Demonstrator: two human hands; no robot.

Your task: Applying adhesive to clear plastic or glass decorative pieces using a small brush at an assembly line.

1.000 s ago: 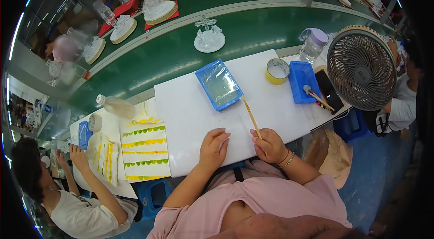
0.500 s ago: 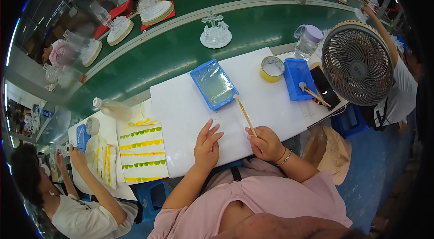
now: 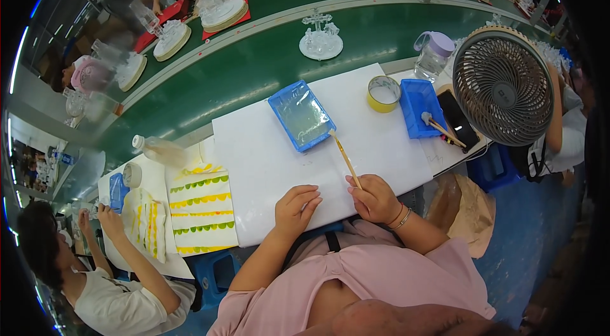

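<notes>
My right hand [image 3: 375, 200] is closed round the lower end of a thin wooden paintbrush [image 3: 345, 158]. The brush slants up and away, its bristles at the near right corner of a blue tray [image 3: 274, 111] holding clear liquid or film. Whether the bristles touch the rim I cannot tell. My left hand [image 3: 296, 211] hovers over the near edge of the white-covered table [image 3: 254, 164], empty, with loosely bent fingers and the thumb slightly apart. Beyond the tray, a clear cross-topped ornament on a round base [image 3: 321, 43] stands on a green conveyor belt [image 3: 254, 59].
To the right are a tape roll [image 3: 383, 94], a blue bin [image 3: 419, 97] with a brush on its edge, a phone [image 3: 459, 121], a bottle [image 3: 434, 56] and a fan [image 3: 504, 88]. Left lie a plastic bottle [image 3: 159, 150] and a yellow-green patterned cloth [image 3: 202, 212]. A co-worker [image 3: 121, 291] sits left.
The ornament on the belt has moved to the right. My left hand has dropped a little and its fingers now point more to the right. My right hand and brush have hardly moved.
</notes>
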